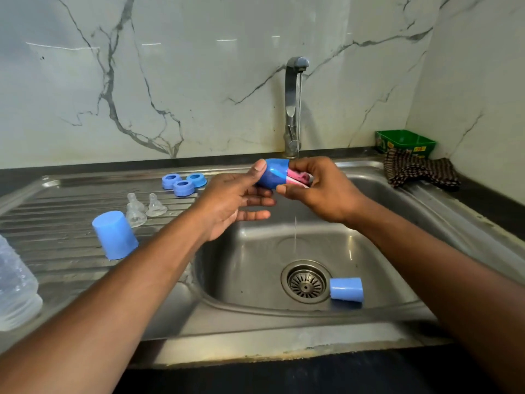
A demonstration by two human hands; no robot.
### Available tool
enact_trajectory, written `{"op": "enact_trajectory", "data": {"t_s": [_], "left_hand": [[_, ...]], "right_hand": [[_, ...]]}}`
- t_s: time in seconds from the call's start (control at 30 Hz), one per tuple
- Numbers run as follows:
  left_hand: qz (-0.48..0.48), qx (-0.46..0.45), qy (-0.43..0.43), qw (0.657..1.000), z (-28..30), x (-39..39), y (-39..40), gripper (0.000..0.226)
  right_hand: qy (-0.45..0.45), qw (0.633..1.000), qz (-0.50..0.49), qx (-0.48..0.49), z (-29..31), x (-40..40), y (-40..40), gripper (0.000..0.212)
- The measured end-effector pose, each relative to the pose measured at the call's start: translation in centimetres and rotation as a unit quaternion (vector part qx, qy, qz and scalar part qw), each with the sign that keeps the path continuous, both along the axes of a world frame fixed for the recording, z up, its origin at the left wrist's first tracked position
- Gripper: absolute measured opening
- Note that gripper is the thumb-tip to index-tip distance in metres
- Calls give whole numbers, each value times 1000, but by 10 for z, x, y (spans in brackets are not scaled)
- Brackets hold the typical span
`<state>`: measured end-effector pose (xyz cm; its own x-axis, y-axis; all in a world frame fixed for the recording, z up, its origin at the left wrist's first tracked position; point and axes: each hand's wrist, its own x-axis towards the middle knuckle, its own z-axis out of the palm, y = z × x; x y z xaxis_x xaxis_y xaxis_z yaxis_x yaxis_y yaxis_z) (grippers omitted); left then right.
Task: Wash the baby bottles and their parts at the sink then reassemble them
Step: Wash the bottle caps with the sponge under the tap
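Observation:
Over the sink basin (pixel 255 265), my left hand (pixel 235 200) holds a blue bottle cap (pixel 272 173) on its side between thumb and fingers. My right hand (pixel 321 189) grips a pink sponge (pixel 298 177) pushed into the cap's open end. A thin stream of water runs from the tap (pixel 294 103) just behind them. A second blue cap (pixel 346 289) lies on its side beside the drain (pixel 306 282). On the drainboard (pixel 56 223) a third blue cap (pixel 115 234) stands upside down, with three blue rings (pixel 183 182) and three clear teats (pixel 143 207) behind it.
A clear bottle (pixel 15 285) stands at the left edge of the drainboard. A checked cloth (pixel 420 169) and a green tub (pixel 404 142) sit on the dark counter at the back right. Marble wall rises behind the tap.

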<state>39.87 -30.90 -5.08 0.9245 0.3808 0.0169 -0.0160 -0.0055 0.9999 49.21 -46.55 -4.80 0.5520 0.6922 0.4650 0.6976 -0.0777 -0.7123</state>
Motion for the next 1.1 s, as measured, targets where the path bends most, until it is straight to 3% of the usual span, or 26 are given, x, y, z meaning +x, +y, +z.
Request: {"op": "enact_trajectory", "data": {"t_s": [0.1,0.17,0.27,0.33,0.4,0.47,0.53,0.6,0.7,0.77,0.87,0.93,1.0,1.1], "left_hand": [[-58,8,-51,997,-3,0,6,36],[-82,91,-70,990,-8,-2,13,36],[-111,194,-60,973,5,-8,23,40],[-102,195,-30,975,18,-11,23,45],[-53,152,11,987,22,-10,19,58],[-27,147,46,988,13,-7,12,66],[-28,110,13,993,6,-4,4,58],[-19,80,-81,993,6,-1,5,53],[-46,191,-211,958,18,4,14,54],[-96,227,-216,945,25,3,16,53],[-118,284,-198,931,24,-2,15,57],[-122,268,-185,938,19,-2,14,67],[-95,178,-145,969,18,-2,9,82],[2,141,-49,989,15,-2,-1,54]], "right_hand": [[114,992,45,-1,9,1,-8,16],[202,975,86,-20,12,2,-13,16],[257,960,114,-4,11,1,-14,20],[220,971,91,6,10,4,-11,20],[77,996,40,-27,9,3,-7,26],[-32,997,15,-75,5,-2,-4,23],[-30,997,17,-70,1,-9,-3,14],[32,999,31,-16,3,-11,-1,10],[153,988,7,34,17,-11,-3,11],[274,960,53,27,26,-14,-8,6],[415,900,128,50,22,-16,-7,16],[410,904,112,56,18,-13,-2,20],[362,927,72,65,15,-10,-2,19],[230,971,3,60,11,-14,0,22]]}}
